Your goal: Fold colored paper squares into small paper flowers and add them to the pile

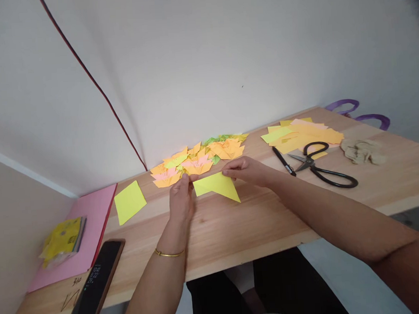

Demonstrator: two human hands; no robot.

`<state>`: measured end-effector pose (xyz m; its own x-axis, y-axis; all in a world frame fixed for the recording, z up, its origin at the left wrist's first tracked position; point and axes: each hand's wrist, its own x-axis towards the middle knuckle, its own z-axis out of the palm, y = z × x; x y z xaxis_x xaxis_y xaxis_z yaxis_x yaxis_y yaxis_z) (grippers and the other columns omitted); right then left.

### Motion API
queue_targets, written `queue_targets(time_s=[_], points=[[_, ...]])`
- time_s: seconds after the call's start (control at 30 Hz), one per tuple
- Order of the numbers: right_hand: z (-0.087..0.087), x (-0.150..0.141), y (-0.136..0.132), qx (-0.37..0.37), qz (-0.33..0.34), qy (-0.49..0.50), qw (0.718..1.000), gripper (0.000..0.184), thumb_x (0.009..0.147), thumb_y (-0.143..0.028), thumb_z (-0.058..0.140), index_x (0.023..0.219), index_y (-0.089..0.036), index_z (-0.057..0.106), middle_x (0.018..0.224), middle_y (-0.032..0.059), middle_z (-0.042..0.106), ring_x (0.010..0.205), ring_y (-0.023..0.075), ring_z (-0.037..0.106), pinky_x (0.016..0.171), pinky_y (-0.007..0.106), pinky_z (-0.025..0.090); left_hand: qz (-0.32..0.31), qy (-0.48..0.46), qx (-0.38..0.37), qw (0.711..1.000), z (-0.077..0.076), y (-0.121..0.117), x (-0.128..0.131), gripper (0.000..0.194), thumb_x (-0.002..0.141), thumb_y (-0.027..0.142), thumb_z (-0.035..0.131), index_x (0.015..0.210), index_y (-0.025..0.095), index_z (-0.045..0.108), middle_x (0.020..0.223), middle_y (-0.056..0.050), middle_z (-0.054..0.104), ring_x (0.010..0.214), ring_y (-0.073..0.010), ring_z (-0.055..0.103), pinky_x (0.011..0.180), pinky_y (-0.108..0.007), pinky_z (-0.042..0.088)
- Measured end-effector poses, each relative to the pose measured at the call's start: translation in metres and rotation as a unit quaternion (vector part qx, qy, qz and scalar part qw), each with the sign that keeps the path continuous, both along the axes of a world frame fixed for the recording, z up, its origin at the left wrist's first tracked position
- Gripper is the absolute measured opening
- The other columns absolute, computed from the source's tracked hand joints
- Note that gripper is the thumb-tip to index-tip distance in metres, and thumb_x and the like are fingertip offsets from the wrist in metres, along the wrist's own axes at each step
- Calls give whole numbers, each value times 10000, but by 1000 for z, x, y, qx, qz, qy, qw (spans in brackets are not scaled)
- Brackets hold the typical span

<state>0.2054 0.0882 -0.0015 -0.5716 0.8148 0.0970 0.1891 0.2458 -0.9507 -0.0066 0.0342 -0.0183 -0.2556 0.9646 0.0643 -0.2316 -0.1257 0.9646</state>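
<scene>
A folded piece of yellow paper (216,185) is held up between my two hands over the wooden table. My left hand (181,196) pinches its left corner, thumb uppermost. At the upper right edge, the fingers of my right hand (244,169) close on the same paper. One pointed flap hangs down at its right side. Just behind it lies a group of folded paper pieces (197,163) in orange, pink, yellow and green, several with small dots drawn on them.
Left stand a stack of yellow square paper (130,203), a pink sheet (89,221) bearing a yellow packet (63,237), and a phone (96,284). Right lie black-handled scissors (307,162), a pen (283,161), paper scraps (300,135) and a crumpled beige cloth (361,151). A wall borders the table (228,236).
</scene>
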Motion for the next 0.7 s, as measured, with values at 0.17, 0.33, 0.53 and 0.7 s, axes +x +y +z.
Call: queue_targets(time_s=[0.17, 0.33, 0.53, 0.7], points=[[-2, -2, 1, -2, -14, 13, 1000, 334, 752, -469, 565, 836, -179, 709, 840, 44, 652, 754, 157, 551, 658, 290, 416, -43, -2, 0, 999, -3, 0, 5, 214, 667, 314, 712, 828, 174, 702, 917, -63, 687, 903, -187, 606, 871, -328, 438], [-7, -4, 2, 22, 19, 50, 998, 318, 738, -429, 609, 943, -201, 695, 1017, 53, 657, 904, 178, 574, 768, 303, 430, -45, 25, 19, 998, -7, -4, 8, 140, 672, 282, 713, 736, 160, 690, 793, -31, 682, 800, -150, 602, 818, -296, 446], [-5, -6, -1, 112, 13, 22, 993, 245, 740, -386, 618, 834, -171, 689, 858, 55, 654, 759, 149, 558, 662, 274, 406, -91, 78, 26, 993, -3, -7, 10, 184, 681, 285, 707, 816, 161, 700, 803, -40, 671, 780, -156, 590, 771, -299, 455], [-2, -10, -8, 147, 32, 14, 989, 228, 745, -394, 613, 788, -179, 673, 780, 45, 632, 712, 139, 529, 626, 261, 390, -123, 130, 32, 983, -1, -10, 10, 162, 680, 318, 704, 737, 168, 684, 762, -32, 642, 738, -148, 565, 721, -278, 443]])
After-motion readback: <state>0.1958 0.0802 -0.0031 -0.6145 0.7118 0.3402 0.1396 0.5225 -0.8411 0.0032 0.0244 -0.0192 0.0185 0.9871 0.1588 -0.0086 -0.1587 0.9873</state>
